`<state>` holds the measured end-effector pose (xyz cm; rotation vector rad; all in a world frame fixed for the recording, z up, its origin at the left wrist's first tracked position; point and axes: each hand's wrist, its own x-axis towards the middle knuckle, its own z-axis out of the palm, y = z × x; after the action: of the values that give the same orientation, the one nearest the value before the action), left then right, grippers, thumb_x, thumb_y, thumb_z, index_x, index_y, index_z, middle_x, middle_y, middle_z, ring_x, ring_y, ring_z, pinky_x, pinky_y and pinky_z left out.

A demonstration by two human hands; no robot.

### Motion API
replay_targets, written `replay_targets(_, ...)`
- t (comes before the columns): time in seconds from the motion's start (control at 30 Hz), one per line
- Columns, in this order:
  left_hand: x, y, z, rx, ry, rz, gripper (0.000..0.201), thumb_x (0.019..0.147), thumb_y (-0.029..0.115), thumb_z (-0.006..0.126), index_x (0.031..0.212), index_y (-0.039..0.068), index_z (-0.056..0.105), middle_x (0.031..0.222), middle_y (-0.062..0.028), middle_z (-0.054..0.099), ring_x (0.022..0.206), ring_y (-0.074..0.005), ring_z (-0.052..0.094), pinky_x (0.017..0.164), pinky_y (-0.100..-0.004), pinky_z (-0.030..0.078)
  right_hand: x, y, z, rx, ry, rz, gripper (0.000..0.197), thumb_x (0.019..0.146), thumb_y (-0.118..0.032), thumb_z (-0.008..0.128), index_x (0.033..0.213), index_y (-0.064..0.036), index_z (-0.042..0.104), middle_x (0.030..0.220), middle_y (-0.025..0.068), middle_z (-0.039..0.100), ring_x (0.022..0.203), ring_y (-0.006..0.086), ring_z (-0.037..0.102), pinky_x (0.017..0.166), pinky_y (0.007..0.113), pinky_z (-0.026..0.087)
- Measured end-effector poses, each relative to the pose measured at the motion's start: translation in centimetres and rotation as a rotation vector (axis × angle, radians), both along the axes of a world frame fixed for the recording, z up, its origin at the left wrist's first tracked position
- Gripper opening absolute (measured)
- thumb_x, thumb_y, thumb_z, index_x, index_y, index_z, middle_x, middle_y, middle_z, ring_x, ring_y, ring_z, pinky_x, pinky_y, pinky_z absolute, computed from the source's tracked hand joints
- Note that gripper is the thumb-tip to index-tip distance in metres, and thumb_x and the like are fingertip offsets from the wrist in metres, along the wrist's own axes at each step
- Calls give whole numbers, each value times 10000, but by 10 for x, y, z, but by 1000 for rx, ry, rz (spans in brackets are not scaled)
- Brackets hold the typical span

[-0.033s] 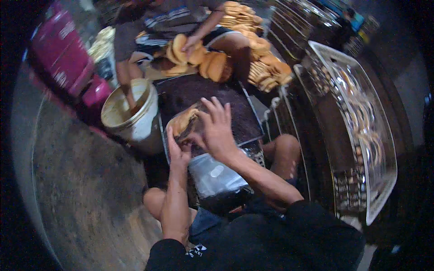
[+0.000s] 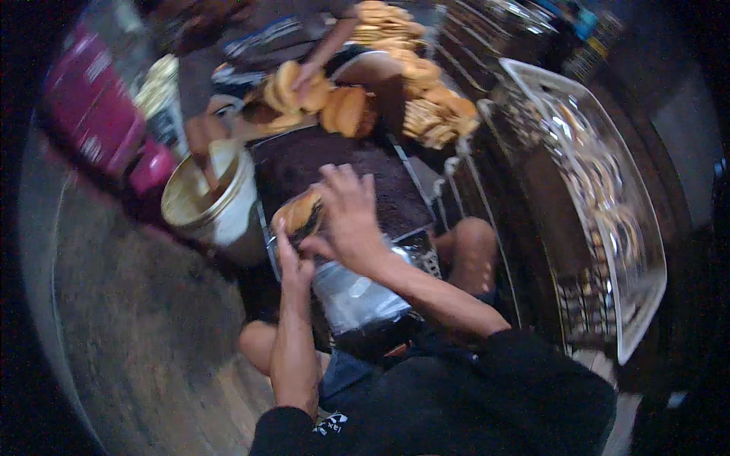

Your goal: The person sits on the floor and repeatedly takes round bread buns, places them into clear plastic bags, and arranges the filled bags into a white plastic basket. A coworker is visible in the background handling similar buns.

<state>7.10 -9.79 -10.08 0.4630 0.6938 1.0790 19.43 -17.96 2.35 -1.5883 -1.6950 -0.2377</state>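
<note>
A brown bread roll [image 2: 295,213] with a dark-coated face is upheld over the near left part of a tray [image 2: 268,232] filled with dark brown crumbs or sprinkles. My left hand [image 2: 293,262] grips the roll from below and from its left. My right hand [image 2: 350,220] is beside the roll's right side, its fingers stretched and slightly apart; motion blur hides whether they touch it. Just below both hands lies a stack of clear plastic bags [image 2: 353,292], at the tray's near edge.
Across the tray a co-worker has one arm in a white bucket [image 2: 242,194] and the other hand on split buns [image 2: 346,110]. More buns [image 2: 441,118] are piled behind. On the right stands a white crate [image 2: 646,304] of wrapped goods; a magenta object [image 2: 91,106] is at left.
The view has shifted slightly, so most things sit further left and up. My right hand has moved off the roll's top, and more of the roll's dark face shows.
</note>
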Motion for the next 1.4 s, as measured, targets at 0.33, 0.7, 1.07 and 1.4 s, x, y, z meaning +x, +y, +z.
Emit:
replay_targets(0.33, -7, -16, 29, -20, 689, 98, 803, 849, 689, 405, 1294, 21, 417, 678, -99, 535, 479, -124, 455, 412, -221, 388, 62, -87, 97, -330, 333, -207, 748, 753, -241, 647, 1318, 18, 230, 702, 265, 600, 670, 406, 617, 589, 483, 488)
replay_targets(0.7, 22, -40, 13, 226, 893, -252, 679, 884, 607, 449, 1142, -15, 532, 532, -41, 483, 397, -106, 450, 390, -228, 380, 385, -417, 250, -732, -294, -1235, 796, 792, -416, 623, 1374, -28, 243, 1121, 287, 558, 1021, 372, 584, 875, 417, 456)
replay_targets(1.07, 40, -90, -31, 280, 1442, -856, 568, 787, 492, 659, 643, -57, 626, 553, -120, 593, 439, -204, 582, 435, -334, 474, 344, -44, 352, 398, 18, -281, 366, 863, -332, 566, 982, 14, 557, 945, 221, 615, 894, 367, 603, 774, 462, 476)
replay_targets(1.4, 47, -124, -4, 750, 1137, -712, 246, 790, 221, 695, 765, -7, 607, 582, -87, 590, 420, -153, 544, 382, -296, 420, 77, 44, 67, 346, 794, 437, 220, 851, -214, 573, 865, 4, 549, 817, 224, 596, 802, 411, 583, 675, 476, 437)
